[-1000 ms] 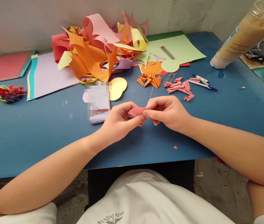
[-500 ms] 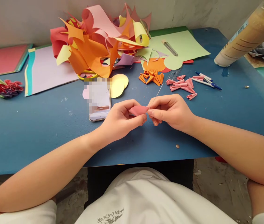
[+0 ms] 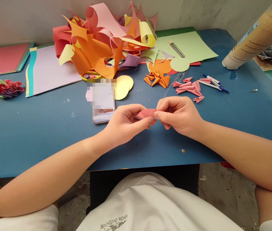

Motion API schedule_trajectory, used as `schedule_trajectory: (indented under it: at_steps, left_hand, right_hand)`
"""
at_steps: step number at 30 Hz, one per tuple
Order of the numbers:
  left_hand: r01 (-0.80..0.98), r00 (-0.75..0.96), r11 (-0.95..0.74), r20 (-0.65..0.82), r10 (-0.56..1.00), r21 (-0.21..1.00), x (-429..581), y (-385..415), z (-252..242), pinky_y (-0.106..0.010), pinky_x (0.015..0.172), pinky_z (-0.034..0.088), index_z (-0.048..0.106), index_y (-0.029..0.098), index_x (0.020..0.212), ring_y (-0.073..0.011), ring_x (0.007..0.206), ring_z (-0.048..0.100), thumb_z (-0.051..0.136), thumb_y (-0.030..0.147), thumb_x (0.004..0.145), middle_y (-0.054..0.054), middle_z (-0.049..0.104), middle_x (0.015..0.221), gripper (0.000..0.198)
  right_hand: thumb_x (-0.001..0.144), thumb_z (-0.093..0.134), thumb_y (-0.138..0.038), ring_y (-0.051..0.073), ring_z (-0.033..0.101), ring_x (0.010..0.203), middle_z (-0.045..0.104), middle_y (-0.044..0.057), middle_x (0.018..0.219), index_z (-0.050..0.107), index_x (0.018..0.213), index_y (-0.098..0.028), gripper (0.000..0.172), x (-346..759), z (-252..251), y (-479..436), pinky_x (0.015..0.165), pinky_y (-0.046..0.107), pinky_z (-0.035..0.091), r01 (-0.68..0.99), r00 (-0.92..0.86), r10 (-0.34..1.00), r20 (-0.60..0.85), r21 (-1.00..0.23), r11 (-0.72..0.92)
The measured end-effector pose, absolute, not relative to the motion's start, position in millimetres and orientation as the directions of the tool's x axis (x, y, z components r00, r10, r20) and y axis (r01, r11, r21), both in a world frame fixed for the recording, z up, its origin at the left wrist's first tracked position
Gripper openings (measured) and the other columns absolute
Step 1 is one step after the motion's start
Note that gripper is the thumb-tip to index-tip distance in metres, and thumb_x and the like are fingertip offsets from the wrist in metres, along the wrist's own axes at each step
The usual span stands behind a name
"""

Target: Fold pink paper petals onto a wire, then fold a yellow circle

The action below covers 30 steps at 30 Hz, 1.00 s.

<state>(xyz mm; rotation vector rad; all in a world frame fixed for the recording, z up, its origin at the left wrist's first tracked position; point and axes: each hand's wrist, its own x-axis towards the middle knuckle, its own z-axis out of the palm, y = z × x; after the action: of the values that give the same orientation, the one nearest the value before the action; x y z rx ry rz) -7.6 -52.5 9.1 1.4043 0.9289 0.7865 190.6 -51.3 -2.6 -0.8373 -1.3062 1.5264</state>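
Between my two hands is a small piece of pink paper (image 3: 147, 113), curled and pointed at its left end. My left hand (image 3: 128, 123) pinches it from below with thumb and fingers. The fingertips of my right hand (image 3: 178, 112) close on its right end, together with a thin stick (image 3: 166, 94) that slants up and away. Just beyond lie several rolled pink paper cones (image 3: 189, 87) and a cluster of orange paper cones (image 3: 159, 79). A phone (image 3: 104, 104), partly blurred out, lies beside my left hand.
Curled paper scraps (image 3: 102, 45) heap against the wall. Yellow paper circles (image 3: 123, 87), pens (image 3: 214, 84) and a clear ruler (image 3: 180, 77) lie nearby. A tall bottle (image 3: 253, 35) stands at the right; a paper flower (image 3: 4, 89) sits far left. A metal tack (image 3: 183, 150) is near the front edge.
The fingers of my right hand have moved slightly right and now pinch the right end of the pink paper. The thin stick has shifted and lies lower.
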Motion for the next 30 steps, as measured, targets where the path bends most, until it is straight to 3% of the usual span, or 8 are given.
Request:
schedule_trajectory:
  at_steps: [7, 18, 23, 30]
  left_hand:
    - [0.226, 0.388, -0.162, 0.064, 0.919, 0.96, -9.9, -57.6, 11.4, -0.027, 0.053, 0.048, 0.076, 0.018, 0.074, -0.0168, 0.063, 0.063, 0.081, 0.037, 0.086, -0.004, 0.072, 0.067, 0.023]
    - [0.256, 0.419, -0.26, 0.136, 0.898, 0.931, -9.3, -59.4, 15.4, -0.025, 0.049, 0.035, 0.072, 0.017, 0.071, -0.0099, 0.055, 0.041, 0.076, 0.031, 0.089, 0.002, 0.054, 0.057, 0.023]
    - [0.238, 0.422, -0.247, 0.129, 0.897, 0.939, -8.4, -59.8, 14.8, -0.024, 0.052, 0.044, 0.073, 0.016, 0.075, -0.0112, 0.059, 0.049, 0.076, 0.033, 0.09, -0.001, 0.064, 0.065, 0.023]
    - [0.172, 0.394, -0.242, 0.158, 0.905, 0.955, -7.3, -57.7, 10.6, -0.025, 0.066, 0.059, 0.076, 0.017, 0.086, -0.0146, 0.072, 0.067, 0.083, 0.029, 0.084, -0.003, 0.075, 0.08, 0.014]
  right_hand:
    - [0.07, 0.097, -0.034, 0.007, 0.054, 0.044, 0.069, 0.0, 0.063, 0.068, 0.066, -0.017, 0.034, 190.3, -3.1, -53.6, 0.037, 0.019, 0.043, -0.236, -0.333, 0.94, 0.078, -0.972, -0.002]
    - [0.07, 0.098, -0.032, 0.006, 0.052, 0.044, 0.068, -0.002, 0.063, 0.065, 0.066, -0.017, 0.036, 190.8, -4.8, -55.8, 0.038, 0.019, 0.042, -0.246, -0.341, 0.936, 0.088, -0.969, 0.002]
    - [0.072, 0.097, -0.027, 0.005, 0.051, 0.044, 0.068, -0.002, 0.066, 0.063, 0.066, -0.017, 0.035, 190.6, -8.1, -56.0, 0.038, 0.018, 0.039, -0.267, -0.34, 0.935, 0.098, -0.964, 0.004]
    - [0.07, 0.098, -0.037, 0.006, 0.047, 0.046, 0.058, -0.005, 0.061, 0.06, 0.065, -0.018, 0.043, 188.2, -7.2, -54.6, 0.04, 0.02, 0.035, -0.269, -0.303, 0.946, 0.118, -0.963, 0.034]
